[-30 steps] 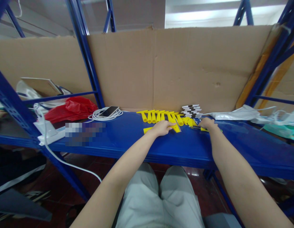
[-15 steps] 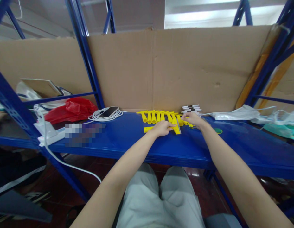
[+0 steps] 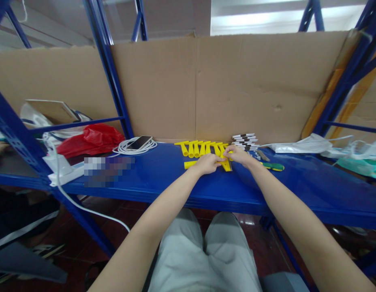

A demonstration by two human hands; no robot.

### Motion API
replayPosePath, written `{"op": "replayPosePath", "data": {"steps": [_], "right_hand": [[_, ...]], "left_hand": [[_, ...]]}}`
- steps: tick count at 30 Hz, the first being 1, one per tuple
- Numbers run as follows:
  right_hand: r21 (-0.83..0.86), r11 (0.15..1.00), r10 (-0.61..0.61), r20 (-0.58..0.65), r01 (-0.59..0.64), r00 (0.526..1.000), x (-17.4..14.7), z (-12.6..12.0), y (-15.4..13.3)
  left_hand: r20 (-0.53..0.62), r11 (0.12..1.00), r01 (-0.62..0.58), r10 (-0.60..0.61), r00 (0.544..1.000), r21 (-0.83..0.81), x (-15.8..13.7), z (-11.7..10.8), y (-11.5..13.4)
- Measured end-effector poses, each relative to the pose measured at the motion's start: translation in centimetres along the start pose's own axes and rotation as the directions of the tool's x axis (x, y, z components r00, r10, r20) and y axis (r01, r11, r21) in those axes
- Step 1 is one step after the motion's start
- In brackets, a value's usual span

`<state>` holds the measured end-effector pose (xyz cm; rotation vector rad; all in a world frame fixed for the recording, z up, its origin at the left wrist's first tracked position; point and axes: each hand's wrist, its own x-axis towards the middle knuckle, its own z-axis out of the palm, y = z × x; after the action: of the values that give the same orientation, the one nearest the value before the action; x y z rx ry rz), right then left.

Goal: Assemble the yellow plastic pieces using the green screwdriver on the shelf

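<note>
Moderate, fairly even light, seemingly from above; ceiling panel (image 3: 285, 22) top right near blown out; cardboard (image 3: 154, 89) evenly lit; floor (image 3: 252, 230) dim with white glints. Wide-angle distortion, posts (image 3: 346, 81) leaning toward the edges; left patch (image 3: 107, 172) pixelated; yellow parts (image 3: 227, 165) by the fingers (image 3: 232, 151) soft, little detail.

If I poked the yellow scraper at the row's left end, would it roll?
Probably not far: the yellow scraper has a wide crosspiece that should stop its round handle rolling. It's likely stiff, keeping a straight T shape, and maybe light, since its handle looks hollow.
</note>
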<state>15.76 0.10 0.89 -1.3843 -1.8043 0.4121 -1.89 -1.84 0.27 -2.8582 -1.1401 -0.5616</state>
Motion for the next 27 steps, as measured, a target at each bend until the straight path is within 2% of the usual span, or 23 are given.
{"op": "replayPosePath", "data": {"steps": [5,11,19,24,26,27], "right_hand": [[-0.016,0.999,0.051,-0.01,-0.051,0.999,-0.4,0.0,-0.7],[-0.021,0.984,0.174,-0.095,-0.176,0.98,-0.6,0.8,-1.0],[-0.012,0.979,0.196,-0.194,-0.202,0.961,-0.2,1.9,-0.1],[0.132,0.977,0.206,-0.345,-0.17,0.916,0.3,1.7,-0.4],[0.226,0.959,0.24,-0.334,-0.17,0.911,0.2,1.2,-1.0],[0.277,0.942,0.267,-0.278,-0.19,0.923,0.0,0.9,-1.3]], "left_hand": [[-0.001,1.0,0.004,-0.004,1.0,0.015,0.0,0.0,0.1],[-0.013,0.999,0.002,-0.001,1.0,0.038,-0.1,-0.1,0.2],[-0.027,1.0,0.006,-0.005,1.0,0.026,-0.1,-0.1,0.3],[-0.085,0.998,0.039,-0.042,0.995,-0.039,0.1,-0.1,0.0],[-0.129,0.995,0.067,-0.075,0.989,-0.069,0.2,-0.1,-0.3],[-0.149,0.994,0.079,-0.09,0.985,-0.079,0.3,-0.1,-0.5]]}}
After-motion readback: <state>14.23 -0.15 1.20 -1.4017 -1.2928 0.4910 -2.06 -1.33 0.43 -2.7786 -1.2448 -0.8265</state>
